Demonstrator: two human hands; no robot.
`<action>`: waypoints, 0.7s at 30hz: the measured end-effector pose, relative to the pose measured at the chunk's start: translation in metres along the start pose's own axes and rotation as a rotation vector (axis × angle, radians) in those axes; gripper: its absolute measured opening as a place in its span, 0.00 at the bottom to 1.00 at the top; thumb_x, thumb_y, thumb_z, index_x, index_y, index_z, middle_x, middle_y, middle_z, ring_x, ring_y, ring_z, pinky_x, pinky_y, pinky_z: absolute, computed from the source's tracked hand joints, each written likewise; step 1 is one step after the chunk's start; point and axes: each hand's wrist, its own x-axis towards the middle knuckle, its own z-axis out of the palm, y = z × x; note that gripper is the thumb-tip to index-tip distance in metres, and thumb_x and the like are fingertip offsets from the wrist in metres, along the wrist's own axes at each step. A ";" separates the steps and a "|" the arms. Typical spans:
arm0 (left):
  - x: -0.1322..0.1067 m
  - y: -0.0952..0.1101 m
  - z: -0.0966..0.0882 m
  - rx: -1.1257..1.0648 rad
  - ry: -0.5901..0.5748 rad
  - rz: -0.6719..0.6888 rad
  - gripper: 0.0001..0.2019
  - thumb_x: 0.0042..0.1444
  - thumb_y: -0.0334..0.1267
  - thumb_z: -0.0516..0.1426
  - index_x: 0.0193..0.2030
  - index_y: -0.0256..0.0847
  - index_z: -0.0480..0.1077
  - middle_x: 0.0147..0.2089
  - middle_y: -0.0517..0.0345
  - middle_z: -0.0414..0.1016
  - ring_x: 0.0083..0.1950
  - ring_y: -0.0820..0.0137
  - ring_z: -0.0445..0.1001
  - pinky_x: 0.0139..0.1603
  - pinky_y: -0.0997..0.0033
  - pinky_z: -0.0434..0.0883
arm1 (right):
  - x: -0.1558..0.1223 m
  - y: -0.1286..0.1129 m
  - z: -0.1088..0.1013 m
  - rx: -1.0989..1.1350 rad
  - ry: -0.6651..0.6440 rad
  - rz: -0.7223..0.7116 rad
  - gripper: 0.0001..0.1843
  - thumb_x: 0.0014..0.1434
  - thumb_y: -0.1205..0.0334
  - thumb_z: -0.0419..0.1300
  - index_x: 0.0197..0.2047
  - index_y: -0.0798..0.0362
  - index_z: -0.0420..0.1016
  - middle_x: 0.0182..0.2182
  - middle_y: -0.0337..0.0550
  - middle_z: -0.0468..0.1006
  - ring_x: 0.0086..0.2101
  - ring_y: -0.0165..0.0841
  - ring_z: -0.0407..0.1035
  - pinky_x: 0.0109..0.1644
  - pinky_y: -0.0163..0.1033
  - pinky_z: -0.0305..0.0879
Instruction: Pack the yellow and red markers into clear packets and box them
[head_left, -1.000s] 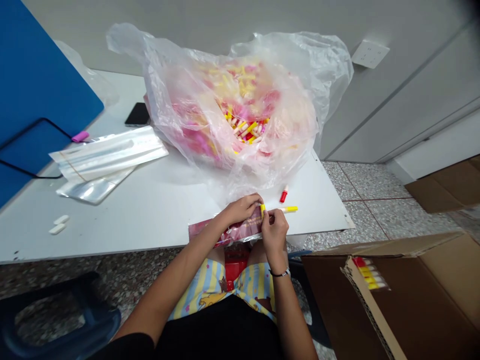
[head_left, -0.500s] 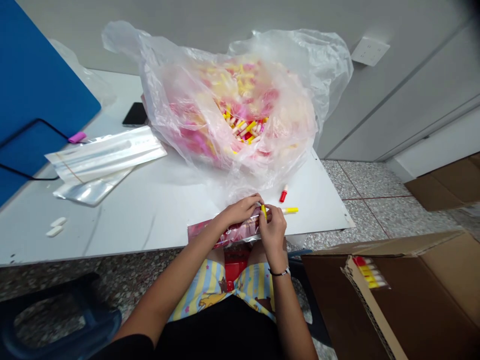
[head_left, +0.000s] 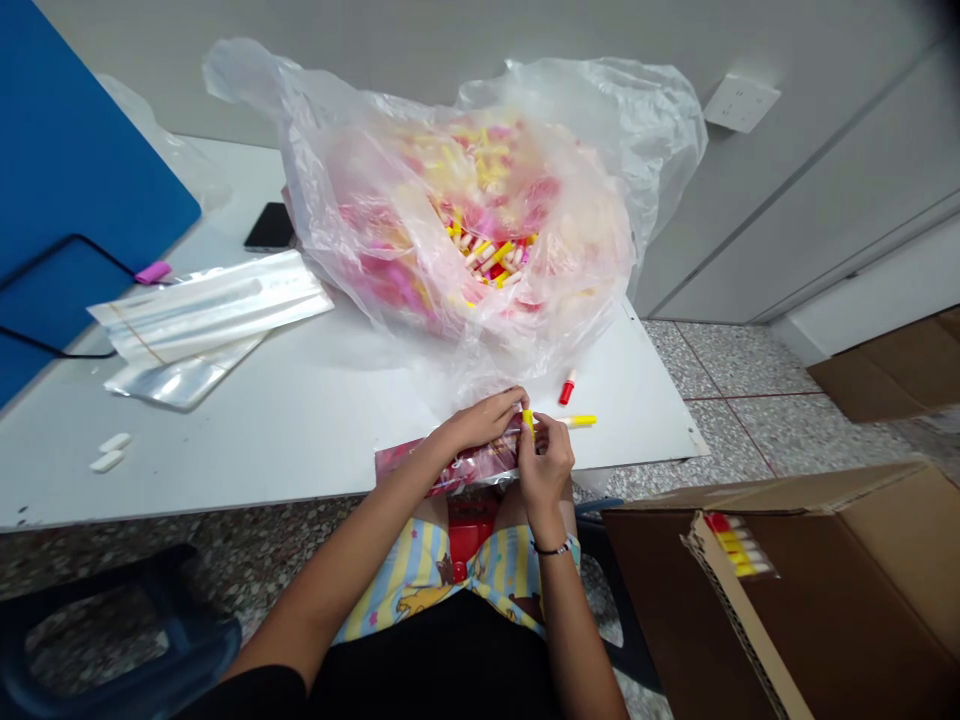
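Observation:
At the near edge of the white table (head_left: 300,420), my left hand (head_left: 476,425) pinches the open end of a small clear pouch (head_left: 450,462) filled with red and pink pens. My right hand (head_left: 546,462) is closed on a yellow pen (head_left: 528,422) at the pouch's mouth. Behind my hands sits a big clear plastic bag (head_left: 465,200) heaped with pink, yellow and white pens. A red-capped pen (head_left: 567,388) and a yellow-capped pen (head_left: 579,421) lie loose on the table to the right of my hands.
A stack of empty clear pouches (head_left: 206,310) lies at left, with a black phone (head_left: 270,228) and a blue panel (head_left: 67,190) behind. Two white caps (head_left: 109,452) rest near the front edge. An open cardboard box (head_left: 787,590) holding packed pens stands on the floor at right.
My right hand has shifted slightly, turning the yellow pen more upright at the pouch's mouth. My left hand stays on the pouch.

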 end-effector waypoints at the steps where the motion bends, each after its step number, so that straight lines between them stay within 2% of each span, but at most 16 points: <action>1: 0.000 -0.002 0.001 -0.001 0.003 0.002 0.09 0.63 0.32 0.43 0.43 0.39 0.62 0.41 0.56 0.66 0.43 0.69 0.67 0.47 0.72 0.65 | 0.000 -0.001 0.000 0.004 0.012 -0.003 0.14 0.63 0.58 0.52 0.44 0.58 0.71 0.35 0.43 0.69 0.35 0.22 0.62 0.42 0.28 0.59; 8: -0.001 -0.009 0.003 -0.017 0.025 -0.009 0.11 0.61 0.30 0.44 0.47 0.40 0.61 0.43 0.57 0.67 0.44 0.70 0.67 0.48 0.73 0.65 | -0.001 -0.006 0.000 0.036 0.014 0.015 0.13 0.63 0.60 0.50 0.43 0.58 0.71 0.40 0.45 0.68 0.42 0.24 0.63 0.50 0.30 0.61; 13: -0.001 -0.004 0.001 -0.029 0.012 0.049 0.11 0.59 0.28 0.44 0.44 0.38 0.64 0.42 0.55 0.66 0.45 0.69 0.67 0.50 0.71 0.65 | -0.003 -0.007 0.001 0.044 0.004 0.031 0.12 0.62 0.62 0.50 0.42 0.58 0.72 0.40 0.45 0.67 0.43 0.24 0.62 0.51 0.31 0.61; 17: 0.001 0.000 0.000 -0.026 -0.006 0.113 0.12 0.59 0.28 0.45 0.45 0.37 0.66 0.44 0.52 0.65 0.45 0.69 0.67 0.50 0.71 0.64 | -0.004 -0.005 0.002 0.050 0.016 0.047 0.13 0.62 0.61 0.50 0.43 0.58 0.71 0.40 0.46 0.67 0.42 0.24 0.62 0.50 0.31 0.61; 21: 0.001 -0.002 0.002 -0.002 -0.009 0.083 0.12 0.62 0.29 0.44 0.45 0.36 0.67 0.44 0.52 0.64 0.44 0.69 0.67 0.50 0.71 0.65 | -0.003 -0.002 0.003 0.037 0.012 0.056 0.13 0.61 0.60 0.52 0.44 0.58 0.71 0.40 0.45 0.68 0.40 0.24 0.62 0.48 0.30 0.61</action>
